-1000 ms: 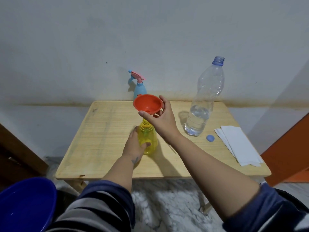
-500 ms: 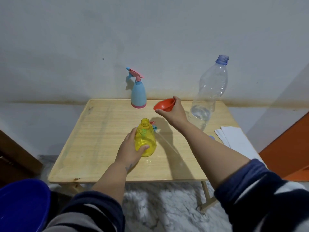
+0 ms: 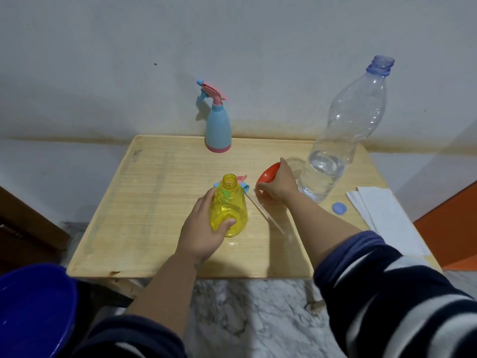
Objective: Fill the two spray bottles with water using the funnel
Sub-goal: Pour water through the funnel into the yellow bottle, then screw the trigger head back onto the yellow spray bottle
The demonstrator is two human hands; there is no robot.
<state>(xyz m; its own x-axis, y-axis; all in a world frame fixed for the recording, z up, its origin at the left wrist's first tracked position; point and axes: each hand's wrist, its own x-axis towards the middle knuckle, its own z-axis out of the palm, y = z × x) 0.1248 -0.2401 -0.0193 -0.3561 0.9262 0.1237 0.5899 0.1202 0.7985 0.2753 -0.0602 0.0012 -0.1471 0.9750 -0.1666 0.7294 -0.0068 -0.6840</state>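
A yellow spray bottle (image 3: 230, 202) stands uncapped in the middle of the wooden table (image 3: 154, 192), and my left hand (image 3: 204, 228) grips its lower body. Its spray head (image 3: 244, 183) with a thin dip tube lies on the table just behind and right of it. My right hand (image 3: 280, 184) holds the red funnel (image 3: 268, 173) low over the table, right of the yellow bottle. The blue spray bottle (image 3: 218, 125) with a pink trigger stands capped at the back edge. A large clear water bottle (image 3: 343, 140), open and about a quarter full, stands at the right.
A blue bottle cap (image 3: 339, 208) lies beside folded white paper towels (image 3: 384, 218) at the table's right side. A dark blue basin (image 3: 33, 311) sits at the lower left, off the table. The wall runs directly behind the table.
My right hand lifted the red funnel off the yellow bottle's neck and carried it right and down toward the table. My left hand kept its hold on the yellow bottle.
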